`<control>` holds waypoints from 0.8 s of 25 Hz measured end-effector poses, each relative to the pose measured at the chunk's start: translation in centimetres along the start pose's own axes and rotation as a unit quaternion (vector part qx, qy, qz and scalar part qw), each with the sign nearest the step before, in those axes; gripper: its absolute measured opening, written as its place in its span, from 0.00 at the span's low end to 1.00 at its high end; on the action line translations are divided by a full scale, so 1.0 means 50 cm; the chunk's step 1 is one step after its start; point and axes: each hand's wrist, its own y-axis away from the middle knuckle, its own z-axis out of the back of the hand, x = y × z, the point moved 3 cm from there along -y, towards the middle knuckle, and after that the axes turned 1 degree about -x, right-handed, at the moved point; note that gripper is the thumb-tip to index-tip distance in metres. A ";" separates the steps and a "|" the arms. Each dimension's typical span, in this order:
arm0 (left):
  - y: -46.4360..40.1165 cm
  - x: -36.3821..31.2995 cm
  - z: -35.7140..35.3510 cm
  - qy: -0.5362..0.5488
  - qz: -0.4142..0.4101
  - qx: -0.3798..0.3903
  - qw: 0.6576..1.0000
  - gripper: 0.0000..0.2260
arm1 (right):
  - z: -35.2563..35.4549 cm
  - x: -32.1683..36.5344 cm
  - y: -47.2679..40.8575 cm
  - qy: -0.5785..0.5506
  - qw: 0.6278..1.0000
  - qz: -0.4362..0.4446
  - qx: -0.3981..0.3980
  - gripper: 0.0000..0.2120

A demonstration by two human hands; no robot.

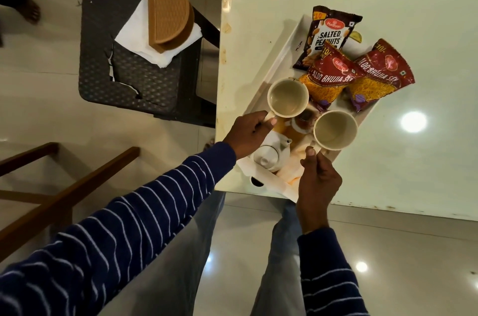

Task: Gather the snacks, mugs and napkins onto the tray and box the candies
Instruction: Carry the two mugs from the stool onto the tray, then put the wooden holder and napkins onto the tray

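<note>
Glossy pale floor [46,113], white table [413,160], dark, seemingly cracked stool [129,82]

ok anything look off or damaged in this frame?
Yes. The dark stool beside the table has a jagged crack across its seat. The napkins still sit on it under a tan half-round box, off the tray. One red snack packet overhangs the tray's edge.

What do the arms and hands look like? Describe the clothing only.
Both arms wear long dark navy sleeves with thin pale horizontal stripes, ending in ribbed cuffs at the wrists. The left hand and right hand are bare: no gloves, rings, or watch visible.
</note>
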 end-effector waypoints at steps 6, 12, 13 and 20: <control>-0.010 -0.014 -0.012 -0.024 -0.025 -0.004 0.999 0.20 | -0.005 0.013 -0.005 0.025 1.000 0.018 0.003 0.16; -0.002 -0.015 -0.010 0.002 -0.015 -0.028 0.999 0.14 | 0.004 0.030 0.008 0.024 0.999 -0.015 -0.039 0.11; 0.004 -0.016 -0.007 0.021 -0.003 -0.042 0.999 0.12 | 0.012 0.032 0.013 0.034 0.997 -0.030 -0.062 0.13; 0.055 0.010 0.114 0.093 0.028 -0.118 0.988 0.13 | -0.020 0.126 0.098 0.060 0.983 -0.015 -0.172 0.10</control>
